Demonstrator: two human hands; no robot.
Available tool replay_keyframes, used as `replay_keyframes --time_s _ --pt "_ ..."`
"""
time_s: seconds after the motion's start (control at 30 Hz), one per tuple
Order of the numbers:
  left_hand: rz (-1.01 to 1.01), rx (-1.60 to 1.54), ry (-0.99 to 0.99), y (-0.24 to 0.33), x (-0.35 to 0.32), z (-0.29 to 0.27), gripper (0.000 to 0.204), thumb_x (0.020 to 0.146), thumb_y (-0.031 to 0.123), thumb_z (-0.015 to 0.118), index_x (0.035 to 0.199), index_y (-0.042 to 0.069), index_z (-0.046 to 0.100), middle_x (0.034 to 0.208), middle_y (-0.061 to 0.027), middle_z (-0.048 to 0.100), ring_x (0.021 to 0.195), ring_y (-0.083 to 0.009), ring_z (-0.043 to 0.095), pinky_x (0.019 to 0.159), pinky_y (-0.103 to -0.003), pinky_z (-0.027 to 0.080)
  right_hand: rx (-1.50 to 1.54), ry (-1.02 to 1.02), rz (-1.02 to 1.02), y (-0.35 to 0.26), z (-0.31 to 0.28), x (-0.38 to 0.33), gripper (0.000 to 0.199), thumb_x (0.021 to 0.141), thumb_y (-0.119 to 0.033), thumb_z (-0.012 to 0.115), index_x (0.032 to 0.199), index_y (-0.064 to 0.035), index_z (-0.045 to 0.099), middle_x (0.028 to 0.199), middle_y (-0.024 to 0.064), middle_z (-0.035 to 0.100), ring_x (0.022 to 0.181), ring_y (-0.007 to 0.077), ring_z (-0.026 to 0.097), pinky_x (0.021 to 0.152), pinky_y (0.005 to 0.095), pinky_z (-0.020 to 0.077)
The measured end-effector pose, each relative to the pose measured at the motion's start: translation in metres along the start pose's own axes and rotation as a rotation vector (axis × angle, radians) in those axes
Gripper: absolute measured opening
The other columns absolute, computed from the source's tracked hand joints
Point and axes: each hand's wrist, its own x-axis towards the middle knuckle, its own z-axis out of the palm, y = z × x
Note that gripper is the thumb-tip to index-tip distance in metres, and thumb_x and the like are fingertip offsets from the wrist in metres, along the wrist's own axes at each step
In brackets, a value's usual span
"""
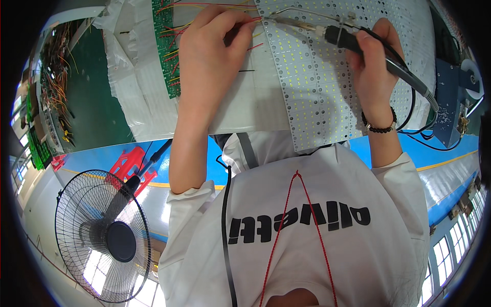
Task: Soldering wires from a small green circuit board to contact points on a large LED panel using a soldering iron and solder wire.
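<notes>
My left hand [215, 48] is closed in a pinch on a thin red wire [255, 19] at the left edge of a white LED board sheet [327, 102]. My right hand [374, 66] grips a soldering iron [340, 38] by its black handle. A thin curved metal solder-feed tube [302, 9] runs above the iron. The iron's tip points left and meets the sheet's edge close to the pinched wire; whether they touch is too small to tell. Left of my left hand lies a green circuit board strip [166, 56] with several red and yellow wires, partly hidden by that hand.
On the right stands a dark blue solder feeder [447, 110] with a white reel, and black cables run from it. A heap of loose wires [57, 92] lies at the far left. Below the bench are a black fan [102, 235] and a red stool [128, 166].
</notes>
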Motion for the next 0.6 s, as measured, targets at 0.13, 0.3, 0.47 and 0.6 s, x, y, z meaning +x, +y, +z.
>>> replay_keyframes --time_s 0.13,0.3,0.47,0.6 --pt "0.007 -0.003 0.004 0.001 0.001 0.000 0.010 0.076 0.006 0.066 0.085 0.001 0.067 0.083 -0.0041 0.063 0.066 -0.0125 0.058 0.061 -0.023 0.045 0.066 0.009 -0.018 0.000 -0.001 0.003 0.021 0.083 -0.008 0.051 0.069 -0.0085 0.036 0.052 0.0009 0.042 0.044 0.0072 0.034 0.042 0.0233 0.0257" --pt "0.007 0.007 -0.002 -0.002 0.001 -0.001 0.010 0.076 0.005 0.067 0.085 0.002 0.067 0.082 -0.0041 0.063 0.066 -0.0123 0.058 0.061 -0.023 0.045 0.048 -0.008 -0.027 0.002 -0.002 0.003 0.021 0.083 -0.008 0.052 0.069 -0.0085 0.036 0.051 0.0003 0.039 0.044 0.0070 0.034 0.042 0.0233 0.0271" --pt "0.077 -0.102 0.030 -0.011 -0.001 -0.002 0.009 0.074 0.006 0.069 0.082 0.003 0.067 0.079 -0.0067 0.063 0.063 -0.0181 0.060 0.057 -0.028 0.047 0.036 0.005 -0.032 0.001 -0.001 0.003 0.022 0.083 -0.008 0.053 0.069 -0.0083 0.037 0.051 -0.0003 0.038 0.044 0.0069 0.034 0.042 0.0231 0.0271" --pt "0.156 -0.101 0.027 -0.019 -0.006 -0.003 0.012 0.074 0.007 0.069 0.086 0.005 0.069 0.085 -0.0048 0.065 0.065 -0.0180 0.061 0.058 -0.028 0.048 0.033 0.003 -0.022 0.001 -0.001 0.002 0.021 0.083 -0.007 0.053 0.069 -0.0081 0.038 0.051 0.0000 0.039 0.043 0.0069 0.035 0.042 0.0233 0.0269"
